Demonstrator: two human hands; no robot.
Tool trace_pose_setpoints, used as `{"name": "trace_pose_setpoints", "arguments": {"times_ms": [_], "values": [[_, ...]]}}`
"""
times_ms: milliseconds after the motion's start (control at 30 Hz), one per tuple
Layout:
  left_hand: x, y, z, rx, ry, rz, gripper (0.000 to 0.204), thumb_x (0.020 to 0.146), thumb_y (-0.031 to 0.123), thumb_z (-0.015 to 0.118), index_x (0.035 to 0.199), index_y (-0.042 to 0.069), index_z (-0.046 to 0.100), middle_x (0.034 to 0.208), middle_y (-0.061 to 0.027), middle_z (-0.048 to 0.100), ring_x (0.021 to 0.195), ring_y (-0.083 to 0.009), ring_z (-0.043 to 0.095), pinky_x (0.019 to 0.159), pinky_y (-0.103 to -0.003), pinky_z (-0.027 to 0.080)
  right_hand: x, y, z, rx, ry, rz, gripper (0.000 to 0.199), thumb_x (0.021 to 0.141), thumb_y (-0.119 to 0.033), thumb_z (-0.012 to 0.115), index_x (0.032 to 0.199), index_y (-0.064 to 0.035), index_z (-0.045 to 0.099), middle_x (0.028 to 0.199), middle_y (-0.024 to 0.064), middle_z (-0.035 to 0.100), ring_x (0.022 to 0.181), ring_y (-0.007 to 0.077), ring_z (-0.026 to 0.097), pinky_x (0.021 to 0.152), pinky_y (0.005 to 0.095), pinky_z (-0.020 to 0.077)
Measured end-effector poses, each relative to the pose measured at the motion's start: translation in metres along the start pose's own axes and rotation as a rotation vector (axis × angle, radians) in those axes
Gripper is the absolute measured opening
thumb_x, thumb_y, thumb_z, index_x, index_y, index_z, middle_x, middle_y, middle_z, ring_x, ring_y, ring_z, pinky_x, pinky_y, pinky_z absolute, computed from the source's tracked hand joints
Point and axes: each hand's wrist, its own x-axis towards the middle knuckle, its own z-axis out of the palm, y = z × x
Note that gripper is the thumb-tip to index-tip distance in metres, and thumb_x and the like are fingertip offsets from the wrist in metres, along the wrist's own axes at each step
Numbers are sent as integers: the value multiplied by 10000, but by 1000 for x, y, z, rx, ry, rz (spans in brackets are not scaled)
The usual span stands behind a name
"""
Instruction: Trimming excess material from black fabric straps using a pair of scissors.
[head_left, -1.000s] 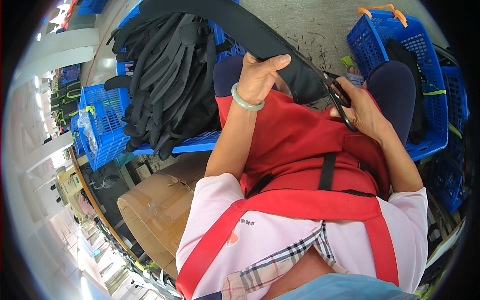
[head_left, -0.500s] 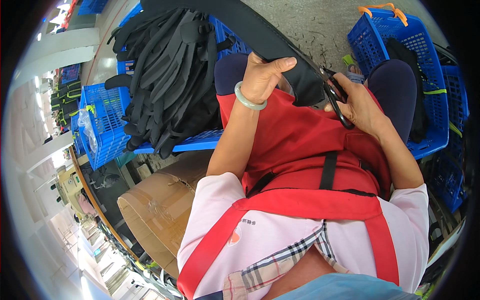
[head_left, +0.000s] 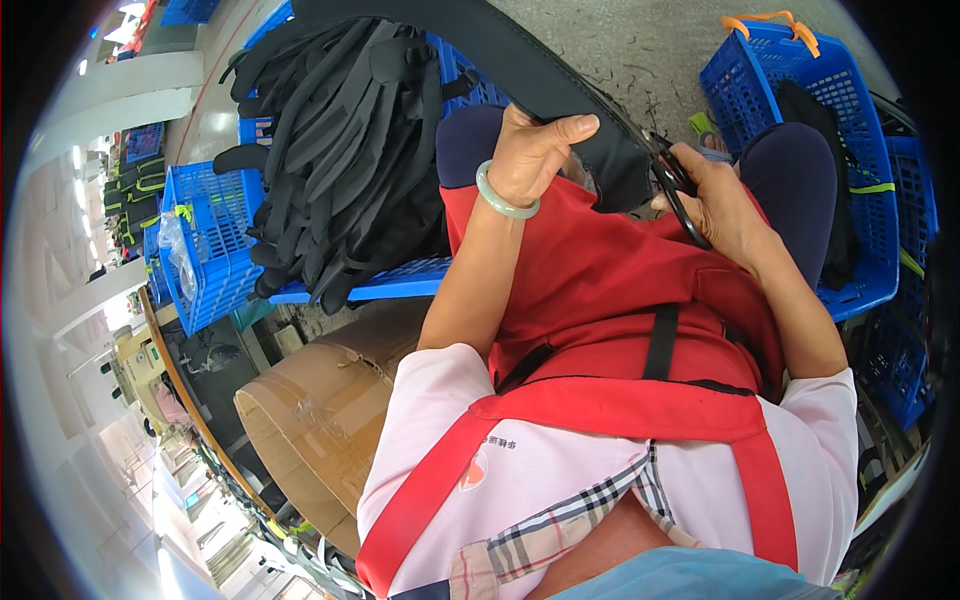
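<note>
Head view: left hand [head_left: 530,150] regripped strap [head_left: 520,70].

Your left hand [head_left: 535,150] has slid a little further along the black padded strap [head_left: 520,60], the thumb now stretched out flat across its edge instead of curled. Your right hand [head_left: 725,205] has drawn the black scissors [head_left: 675,185] slightly lower, toward your lap, along the strap's end
</note>
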Motion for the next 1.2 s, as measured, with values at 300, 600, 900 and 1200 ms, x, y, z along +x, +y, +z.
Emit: {"name": "trace_pose_setpoints", "arguments": {"times_ms": [300,600,900,1200], "values": [[-2,-4,12,41,117,-17,203,795,-88,681,953,40,679,924,-50,692,842,-151,666,779,-282,541,1,-3,-2,7,6,62,487,804,-371,742,980,29,529,734,164,558,657,211,494,644,330,444],[-1,2,8,-37,168,-38,163,816,-79,661,920,46,670,923,-51,687,828,-153,664,759,-304,544,3,1,7,-125,49,-88,709,733,-482,769,1121,29,467,764,181,578,724,316,576,666,374,452],[0,0,9,-106,160,-43,163,820,-74,661,931,45,672,916,-51,688,831,-157,665,760,-307,547,5,-1,5,-68,-50,60,706,720,-513,765,1077,25,480,747,194,556,687,316,572,623,396,432],[0,-4,5,168,238,107,179,787,-83,703,913,41,671,894,-41,686,813,-132,651,760,-273,526,8,-15,-29,-198,-199,31,750,726,-466,781,1182,30,452,977,247,619,943,391,619,780,407,471]]}}
